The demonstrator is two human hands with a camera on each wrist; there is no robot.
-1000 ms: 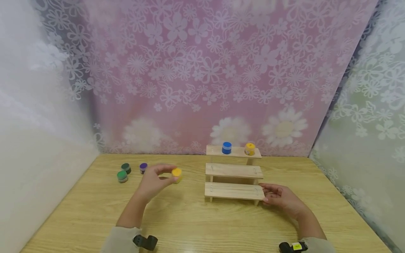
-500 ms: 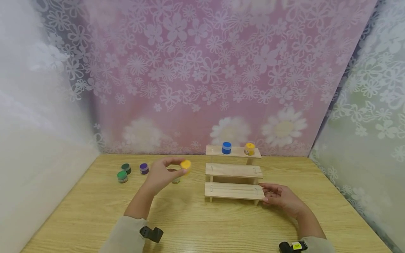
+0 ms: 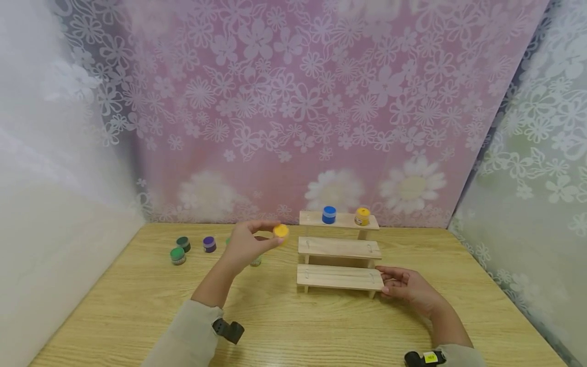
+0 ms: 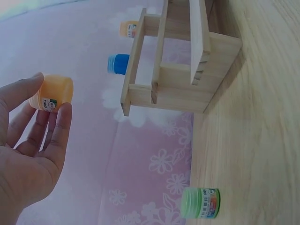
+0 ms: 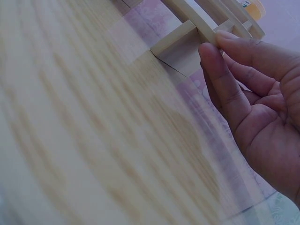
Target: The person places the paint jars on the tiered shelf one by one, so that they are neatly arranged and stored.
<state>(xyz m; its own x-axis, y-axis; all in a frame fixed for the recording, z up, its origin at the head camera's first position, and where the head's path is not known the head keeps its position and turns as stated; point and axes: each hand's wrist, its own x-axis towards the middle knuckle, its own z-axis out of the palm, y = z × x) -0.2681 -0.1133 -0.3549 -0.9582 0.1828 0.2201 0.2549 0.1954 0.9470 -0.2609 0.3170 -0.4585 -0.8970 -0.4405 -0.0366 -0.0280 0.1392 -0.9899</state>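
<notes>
Currently, the left hand (image 3: 247, 245) is pinching a yellow jar (image 3: 281, 231) in the air, at about ten o'clock from the wooden stand (image 3: 339, 248). At four o'clock, the right hand (image 3: 410, 292) pinches the end of the lowest step (image 3: 339, 277). A blue jar (image 3: 328, 215) and a second yellow jar (image 3: 362, 217) stand toward eleven and one o'clock.

Pink backdrop (image 3: 293, 153) with white flowers, pale sheet (image 3: 69, 168) at left, flowered pale panel (image 3: 541, 193) at right, wood-grain tabletop (image 3: 284, 326)
</notes>
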